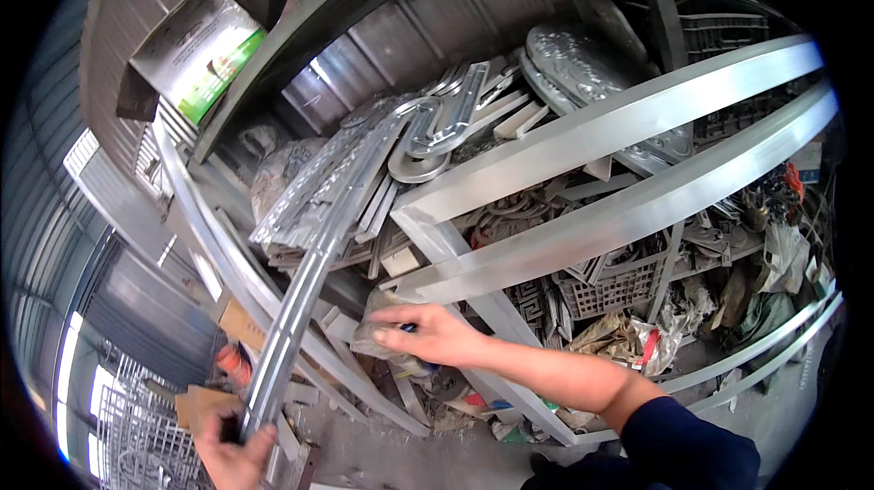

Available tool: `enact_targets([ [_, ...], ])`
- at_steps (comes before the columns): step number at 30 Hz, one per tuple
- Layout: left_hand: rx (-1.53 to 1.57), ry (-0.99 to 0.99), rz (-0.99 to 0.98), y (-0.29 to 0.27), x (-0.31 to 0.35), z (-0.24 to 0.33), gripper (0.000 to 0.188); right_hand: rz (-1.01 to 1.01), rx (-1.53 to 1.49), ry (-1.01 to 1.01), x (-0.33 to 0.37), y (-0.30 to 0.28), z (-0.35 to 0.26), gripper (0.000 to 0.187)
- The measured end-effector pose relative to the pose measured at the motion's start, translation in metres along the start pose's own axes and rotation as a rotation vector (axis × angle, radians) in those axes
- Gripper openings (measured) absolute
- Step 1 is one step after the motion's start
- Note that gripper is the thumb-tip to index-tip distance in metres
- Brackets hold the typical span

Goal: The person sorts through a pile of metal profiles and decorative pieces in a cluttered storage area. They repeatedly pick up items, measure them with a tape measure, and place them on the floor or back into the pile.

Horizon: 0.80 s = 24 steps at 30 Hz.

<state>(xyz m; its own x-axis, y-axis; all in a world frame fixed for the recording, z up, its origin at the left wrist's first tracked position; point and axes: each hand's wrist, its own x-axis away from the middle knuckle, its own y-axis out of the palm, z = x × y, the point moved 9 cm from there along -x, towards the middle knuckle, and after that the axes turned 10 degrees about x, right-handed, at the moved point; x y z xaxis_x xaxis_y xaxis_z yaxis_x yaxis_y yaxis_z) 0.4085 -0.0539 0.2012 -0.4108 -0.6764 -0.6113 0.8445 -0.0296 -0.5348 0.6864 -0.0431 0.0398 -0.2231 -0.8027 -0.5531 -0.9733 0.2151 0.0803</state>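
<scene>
Holding metal strip (308, 285) — rail (601, 133) partly hides oval panels (583, 62).

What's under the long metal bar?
Under the upper part of the long metal bar, held low by the left hand: embossed metal panels show on its left, flat strips on its right. What's directly beneath is covered.

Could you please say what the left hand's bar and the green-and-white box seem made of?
Bar: apparently polished metal, given its bright, streaked reflections; which metal is unclear. Box: probably smooth, printed cardboard, judging by its flat panels and straight folds.
</scene>
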Motion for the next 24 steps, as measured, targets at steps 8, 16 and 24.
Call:
enact_targets([
  [8,0.248,-0.374,0.035,0.021,0.159,-0.092,0.047,-0.403,-0.828,0.245,-0.016,0.113,0.034,0.056],
  [16,0.602,-0.481,-0.14,0.142,0.29,-0.194,0.078,-0.547,-0.439,0.264,0.06,0.153,0.074,0.057],
  [24,0.976,-0.426,-0.072,0.153,0.239,-0.201,0.057,-0.517,0.247,0.043,0.116,0.186,0.06,0.048],
])
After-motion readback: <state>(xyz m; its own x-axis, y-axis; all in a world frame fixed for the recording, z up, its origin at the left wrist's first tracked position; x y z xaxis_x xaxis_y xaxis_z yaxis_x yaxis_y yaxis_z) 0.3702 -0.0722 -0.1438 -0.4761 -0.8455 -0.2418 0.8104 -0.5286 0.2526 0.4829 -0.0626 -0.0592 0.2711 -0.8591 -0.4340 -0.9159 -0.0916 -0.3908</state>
